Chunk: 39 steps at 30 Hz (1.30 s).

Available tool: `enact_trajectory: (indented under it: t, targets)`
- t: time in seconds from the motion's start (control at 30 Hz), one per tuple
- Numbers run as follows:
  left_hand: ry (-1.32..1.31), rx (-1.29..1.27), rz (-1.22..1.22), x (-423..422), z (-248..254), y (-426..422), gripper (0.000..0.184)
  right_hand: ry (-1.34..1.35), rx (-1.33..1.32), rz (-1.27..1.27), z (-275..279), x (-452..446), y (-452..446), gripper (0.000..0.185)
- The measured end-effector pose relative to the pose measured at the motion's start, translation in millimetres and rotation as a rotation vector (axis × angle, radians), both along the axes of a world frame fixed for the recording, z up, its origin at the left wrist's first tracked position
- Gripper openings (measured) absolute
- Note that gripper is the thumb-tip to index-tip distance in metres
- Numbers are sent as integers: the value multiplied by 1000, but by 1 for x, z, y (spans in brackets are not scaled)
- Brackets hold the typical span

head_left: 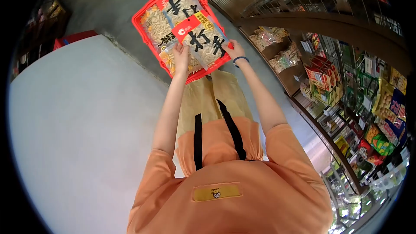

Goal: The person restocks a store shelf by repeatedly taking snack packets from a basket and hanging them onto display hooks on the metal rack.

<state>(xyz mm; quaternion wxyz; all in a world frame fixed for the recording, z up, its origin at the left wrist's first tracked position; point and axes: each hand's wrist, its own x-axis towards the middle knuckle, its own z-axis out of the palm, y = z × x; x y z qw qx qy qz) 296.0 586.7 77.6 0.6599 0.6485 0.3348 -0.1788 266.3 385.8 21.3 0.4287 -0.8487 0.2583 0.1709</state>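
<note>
A snack bag with a red top corner, a clear front and large black characters is held flat over a red plastic basket. My left hand grips one side of this bag, with fingers closed on its edge. On the other side my right hand, below a dark blue wristband, pinches the bag near the basket's rim. Under it in the basket lie more bags: a similar snack bag at the far end and another snack bag with pale contents along the left. Parts of these lower bags are hidden.
To the right runs a wire-and-wood store shelf stocked with packaged snacks, including red packs. A large pale smooth surface lies at the left. Grey floor shows beyond the basket.
</note>
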Motion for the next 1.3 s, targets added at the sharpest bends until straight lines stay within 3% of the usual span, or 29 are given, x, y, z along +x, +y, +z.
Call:
enact_trajectory:
  t: [0.13, 0.27, 0.4, 0.5, 0.7, 0.8, 0.97, 1.07, 1.2, 1.27, 1.3]
  targets:
    - [79, -44, -34, 7, -6, -5, 68, -26, -61, 70, 8, 3, -2, 54]
    - [49, 13, -9, 5, -14, -9, 52, -40, -66, 40, 16, 6, 1, 44]
    - [164, -36, -100, 8, 0, -4, 32, -18, -84, 39, 17, 5, 4, 51]
    - [184, -84, -87, 7, 3, -1, 30, -23, -37, 24, 21, -3, 2, 55]
    - [119, -136, -90, 0, 31, -3, 26, -73, 138, -136, 43, -35, 9, 57]
    - [122, -158, -166, -9, 18, 12, 24, -56, 228, -227, 68, -53, 12, 59]
    - [29, -36, -318, -50, 59, 0, 31, 17, 228, -145, 84, -104, 9, 78]
    - [-31, -142, -323, -75, 60, 5, 32, 22, 223, -125, 94, -131, 12, 83]
    - [-60, -221, -338, -100, 84, 7, 21, -165, 143, -121, 101, -173, 22, 71]
    - [-77, -358, -319, -106, 89, 8, 28, -10, 300, -182, 155, -175, 27, 63]
    - [-81, -372, -338, -111, 94, 8, 28, -100, 259, -205, 162, -186, 32, 55]
